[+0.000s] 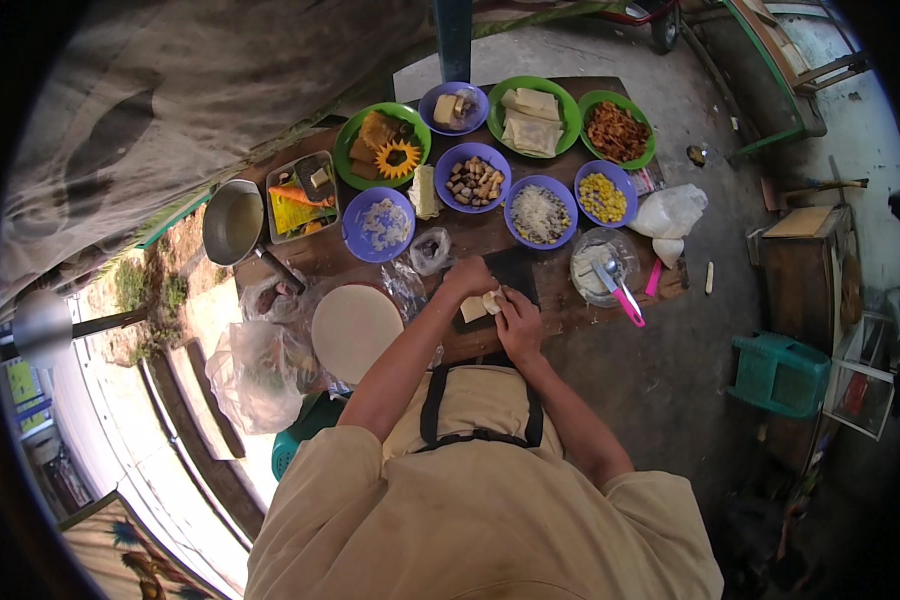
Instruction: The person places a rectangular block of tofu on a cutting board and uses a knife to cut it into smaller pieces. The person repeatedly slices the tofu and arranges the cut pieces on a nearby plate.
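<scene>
A dark cutting board (521, 270) lies in front of me on the wooden table. On it rest a pale flat square (472, 310), which looks like dough or a wrapper, and a small pale folded piece (493, 300) touching its right side. My right hand (520, 326) has its fingertips on the folded piece and holds it against the board. Just above that piece, my left hand (471, 277) is curled with knuckles up; its fingertips are hidden, so what it grips does not show. A stack of round white wrappers (356, 330) lies left of my left forearm.
Behind the board stand blue bowls of corn (604, 198), grated topping (540, 213) and browned cubes (472, 177), plus green plates (574, 124). A pink-handled knife (625, 300) lies across a flour bowl (589, 286). A saucepan (234, 217) and plastic bags (259, 367) are left.
</scene>
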`<act>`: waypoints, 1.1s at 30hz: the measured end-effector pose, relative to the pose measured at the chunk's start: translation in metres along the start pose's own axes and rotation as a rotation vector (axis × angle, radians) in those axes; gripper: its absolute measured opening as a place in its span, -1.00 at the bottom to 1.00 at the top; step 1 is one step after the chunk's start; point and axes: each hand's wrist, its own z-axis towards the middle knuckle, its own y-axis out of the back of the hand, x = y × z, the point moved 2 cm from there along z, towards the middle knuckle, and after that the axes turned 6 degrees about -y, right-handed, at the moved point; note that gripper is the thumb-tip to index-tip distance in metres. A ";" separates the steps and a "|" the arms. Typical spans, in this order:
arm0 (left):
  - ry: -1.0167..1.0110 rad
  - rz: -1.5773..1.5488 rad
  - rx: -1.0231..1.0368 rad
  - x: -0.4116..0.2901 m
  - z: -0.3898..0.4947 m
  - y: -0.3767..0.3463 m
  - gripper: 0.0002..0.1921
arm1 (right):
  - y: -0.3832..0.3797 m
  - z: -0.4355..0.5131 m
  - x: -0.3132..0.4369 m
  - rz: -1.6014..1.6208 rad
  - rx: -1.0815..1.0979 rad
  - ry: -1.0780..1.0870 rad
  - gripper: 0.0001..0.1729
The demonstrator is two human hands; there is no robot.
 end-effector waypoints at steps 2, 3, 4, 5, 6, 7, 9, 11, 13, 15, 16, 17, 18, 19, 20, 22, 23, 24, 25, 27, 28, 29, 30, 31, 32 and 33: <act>0.031 -0.050 0.048 0.006 0.006 -0.002 -0.60 | 0.001 0.000 -0.002 -0.017 -0.001 0.025 -0.60; 0.017 -0.050 0.054 0.008 0.007 -0.002 -0.63 | 0.001 0.001 -0.003 -0.031 -0.004 0.047 -0.61; 0.003 -0.050 0.060 0.009 0.008 -0.002 -0.65 | 0.001 0.001 -0.004 -0.035 -0.016 0.069 -0.61; 0.004 -0.055 0.077 0.010 0.008 -0.002 -0.68 | 0.001 0.001 -0.005 -0.070 0.004 0.082 -0.62; -0.020 -0.046 0.087 0.010 0.009 -0.001 -0.67 | 0.001 0.001 -0.006 -0.096 0.014 0.096 -0.62; -0.029 -0.040 0.109 0.010 0.009 -0.001 -0.67 | 0.002 0.001 -0.007 -0.111 0.005 0.117 -0.63; -0.032 -0.048 0.105 0.010 0.008 -0.001 -0.67 | 0.002 0.001 -0.010 -0.163 0.027 0.140 -0.63; 0.001 -0.079 0.067 0.009 0.004 -0.002 -0.68 | 0.002 0.001 -0.012 -0.209 0.037 0.175 -0.63; 0.028 -0.083 0.053 0.006 0.001 -0.001 -0.68 | 0.004 0.001 -0.013 -0.251 0.042 0.211 -0.60; 0.074 -0.043 0.023 0.001 -0.003 0.000 -0.69 | 0.005 -0.001 -0.011 -0.264 0.077 0.226 -0.55; 0.094 0.000 -0.007 -0.004 -0.005 0.000 -0.70 | 0.006 -0.001 -0.010 -0.251 0.061 0.244 -0.52; 0.120 0.039 -0.037 -0.007 -0.007 0.000 -0.71 | 0.006 -0.002 -0.008 -0.229 0.116 0.242 -0.49; 0.046 0.042 -0.051 -0.010 -0.010 0.001 -0.73 | 0.007 -0.004 -0.006 -0.193 0.143 0.247 -0.46; -0.024 0.043 -0.065 -0.013 -0.013 0.002 -0.74 | 0.008 -0.005 -0.004 -0.157 0.171 0.251 -0.43; -0.083 0.036 -0.076 -0.014 -0.014 0.003 -0.76 | 0.009 -0.005 -0.003 -0.149 0.198 0.242 -0.40; -0.161 0.035 -0.090 -0.015 -0.015 0.005 -0.78 | 0.010 -0.005 -0.001 -0.115 0.226 0.230 -0.33; -0.186 0.024 -0.091 -0.014 -0.015 0.005 -0.79 | 0.010 -0.004 0.000 -0.135 0.267 0.223 -0.32; -0.199 0.030 -0.092 -0.014 -0.015 0.006 -0.80 | 0.011 -0.004 0.001 -0.142 0.281 0.221 -0.31; -0.205 0.030 -0.087 -0.014 -0.014 0.006 -0.80 | 0.011 -0.004 0.001 -0.145 0.292 0.214 -0.30; -0.190 0.030 -0.081 -0.014 -0.014 0.007 -0.79 | 0.011 -0.003 0.001 -0.154 0.330 0.213 -0.31; -0.169 0.029 -0.079 -0.015 -0.015 0.007 -0.77 | 0.011 -0.002 0.000 -0.155 0.349 0.207 -0.31; -0.142 0.022 -0.075 -0.016 -0.017 0.008 -0.75 | 0.011 -0.002 0.000 -0.173 0.363 0.217 -0.32; -0.134 0.038 -0.080 -0.016 -0.019 0.010 -0.72 | 0.011 -0.001 -0.001 -0.189 0.378 0.223 -0.32; -0.121 0.047 -0.081 -0.016 -0.023 0.011 -0.70 | 0.011 0.000 -0.003 -0.215 0.417 0.206 -0.33; -0.099 0.054 -0.082 -0.015 -0.026 0.013 -0.68 | 0.013 0.001 -0.004 -0.215 0.397 0.236 -0.34; -0.115 0.046 -0.074 -0.015 -0.027 0.015 -0.65 | 0.014 0.001 -0.005 -0.220 0.406 0.245 -0.35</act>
